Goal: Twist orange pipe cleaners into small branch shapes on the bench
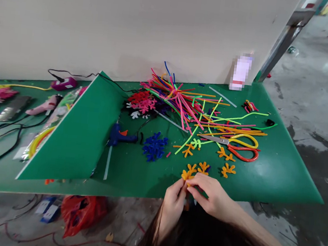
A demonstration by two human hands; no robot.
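One fuzzy branching orange pipe-cleaner sprig (pixel 187 175), clamped between left hand (pixel 172 207) and right hand (pixel 213 197), above smooth green board (pixel 278 179)

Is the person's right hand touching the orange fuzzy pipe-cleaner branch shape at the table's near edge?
Touching. The head view shows the fingertips of the right hand pressed against the orange fuzzy pipe-cleaner branch shape, with no gap between them.

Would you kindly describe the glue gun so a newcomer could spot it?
On the green table, find the raised green flap. Just right of it lies the blue glue gun, with an orange part and a pale glue stick below.
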